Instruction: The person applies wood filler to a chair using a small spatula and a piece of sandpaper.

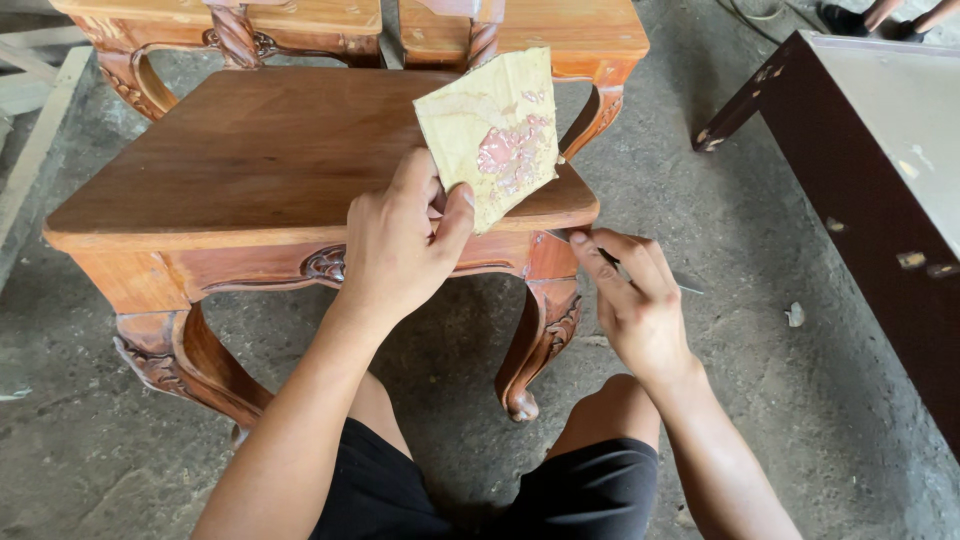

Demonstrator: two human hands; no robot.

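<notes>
We hold a thin metal blade (612, 262) in our right hand (635, 305). Its tip touches the front corner of the little wooden table (250, 160), right where the top meets the carved leg (540, 335). Our thumb and first fingers (590, 255) are pressed together and pinch the blade near its front, and the back end sticks out past the hand to the right.

Our left hand (400, 245) holds a flat scrap of board (495, 130) up over the table corner. The thumb is on the front and the fingers are curled behind it. The board has a pink blob of paste (510, 152) on it, and much of the blob is there to use.

We think the filling work on this corner is only part done. We cannot tell how much of the table is filled.

Behind the table stand more wooden pieces (520, 30). A dark cabinet (880, 170) is on the right, on the grey floor (720, 240).
</notes>
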